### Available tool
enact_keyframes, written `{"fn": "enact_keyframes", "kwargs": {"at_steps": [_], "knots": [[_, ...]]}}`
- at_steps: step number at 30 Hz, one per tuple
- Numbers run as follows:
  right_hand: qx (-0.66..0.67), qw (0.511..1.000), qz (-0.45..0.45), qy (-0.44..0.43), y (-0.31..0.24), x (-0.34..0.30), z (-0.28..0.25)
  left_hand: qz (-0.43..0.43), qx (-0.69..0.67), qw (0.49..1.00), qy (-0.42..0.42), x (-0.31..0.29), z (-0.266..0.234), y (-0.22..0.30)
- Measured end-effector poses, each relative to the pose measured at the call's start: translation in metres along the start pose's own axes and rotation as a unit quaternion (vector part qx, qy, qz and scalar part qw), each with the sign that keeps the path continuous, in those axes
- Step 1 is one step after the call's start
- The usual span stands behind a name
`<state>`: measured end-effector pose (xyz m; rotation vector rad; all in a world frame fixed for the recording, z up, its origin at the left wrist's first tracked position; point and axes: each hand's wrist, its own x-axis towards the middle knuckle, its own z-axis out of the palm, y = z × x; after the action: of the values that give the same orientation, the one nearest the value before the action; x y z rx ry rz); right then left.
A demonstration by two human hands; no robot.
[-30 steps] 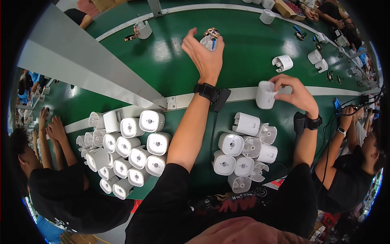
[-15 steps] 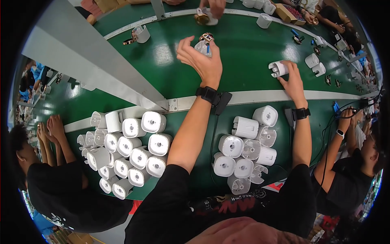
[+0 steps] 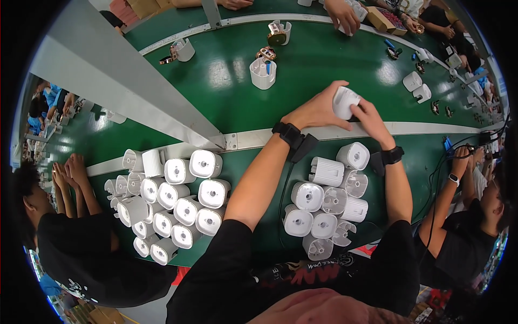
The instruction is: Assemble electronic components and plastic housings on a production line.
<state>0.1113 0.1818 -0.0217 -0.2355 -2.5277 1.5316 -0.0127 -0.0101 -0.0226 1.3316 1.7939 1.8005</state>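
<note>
Over the near edge of the green belt, a white plastic housing [image 3: 344, 102], cup-shaped with ribbed sides, is between my two hands. My left hand [image 3: 319, 109] curves around it from the left, thumb below and fingers above. From the right, the fingers of my right hand [image 3: 372, 123] grip its lower side. Ahead on the belt stands an open white housing [image 3: 263, 78] with a blue part inside and a gold-coloured component [image 3: 266, 53] at its rim. Behind it is another white housing [image 3: 286, 33] with a similar round gold piece.
White housings crowd the near table in a left group [image 3: 186, 210] and a right group [image 3: 324, 200]. A grey metal post [image 3: 135, 81] slants across the left. Black cables [image 3: 431, 183] hang at right. Across the belt, a co-worker's hand [image 3: 343, 16] is near more housings. People sit either side.
My left hand has let go of the housing with the gold component and moved right to the one in my right hand. Things on the belt have shifted slightly left.
</note>
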Motion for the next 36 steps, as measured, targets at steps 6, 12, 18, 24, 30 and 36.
{"fn": "enact_keyframes", "kwargs": {"at_steps": [6, 12, 18, 24, 30, 36], "knots": [[0.049, 0.999, 0.021, -0.008, -0.018, -0.006, 0.008, -0.11, -0.062, 0.988, -0.093, 0.002, -0.005, -0.003], [-0.034, 0.997, -0.017, 0.072, 0.005, 0.002, -0.013, -0.057, 0.143, 0.987, 0.056, -0.003, -0.004, 0.004], [0.013, 0.986, 0.04, 0.159, 0.038, -0.002, -0.046, -0.068, 0.18, 0.976, 0.101, -0.002, -0.003, -0.005], [-0.005, 0.983, 0.028, 0.18, 0.037, -0.003, -0.035, -0.086, 0.058, 0.98, 0.172, 0.0, -0.006, -0.011], [-0.044, 0.985, 0.008, 0.164, 0.034, -0.002, -0.032, -0.155, 0.139, 0.965, 0.161, 0.0, -0.006, -0.005], [-0.04, 0.986, 0.028, 0.157, 0.033, -0.004, -0.031, -0.156, 0.148, 0.959, 0.184, -0.002, -0.008, -0.004]]}}
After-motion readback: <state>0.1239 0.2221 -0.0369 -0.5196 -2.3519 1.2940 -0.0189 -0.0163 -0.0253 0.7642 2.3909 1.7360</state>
